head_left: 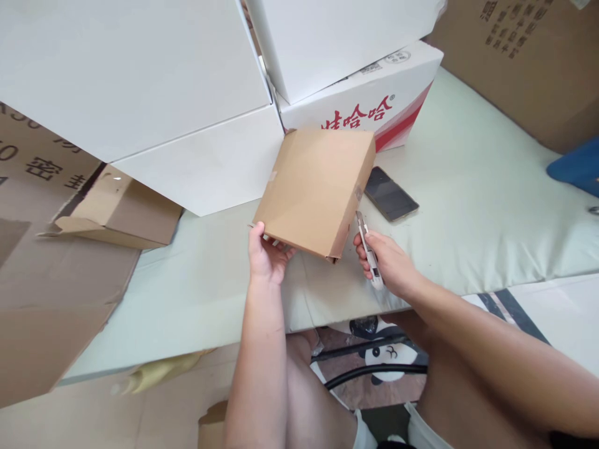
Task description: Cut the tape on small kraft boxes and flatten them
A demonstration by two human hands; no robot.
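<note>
A flat brown cardboard box [313, 187] is held tilted up over the pale green covered surface. My left hand [269, 254] grips its near left corner, thumb on top and fingers underneath. In my right hand [381, 255] is a white utility knife [370, 252], its blade pointing up and close to the box's right side. Whether the blade touches the cardboard I cannot tell. A dark smartphone [391, 193] lies just right of the box.
White boxes [196, 159] stand behind and to the left, beside a white carton with red lettering [360, 115]. An open cardboard box [135, 206] sits left. A large brown carton [524, 75] and a blue object [578, 168] are at right.
</note>
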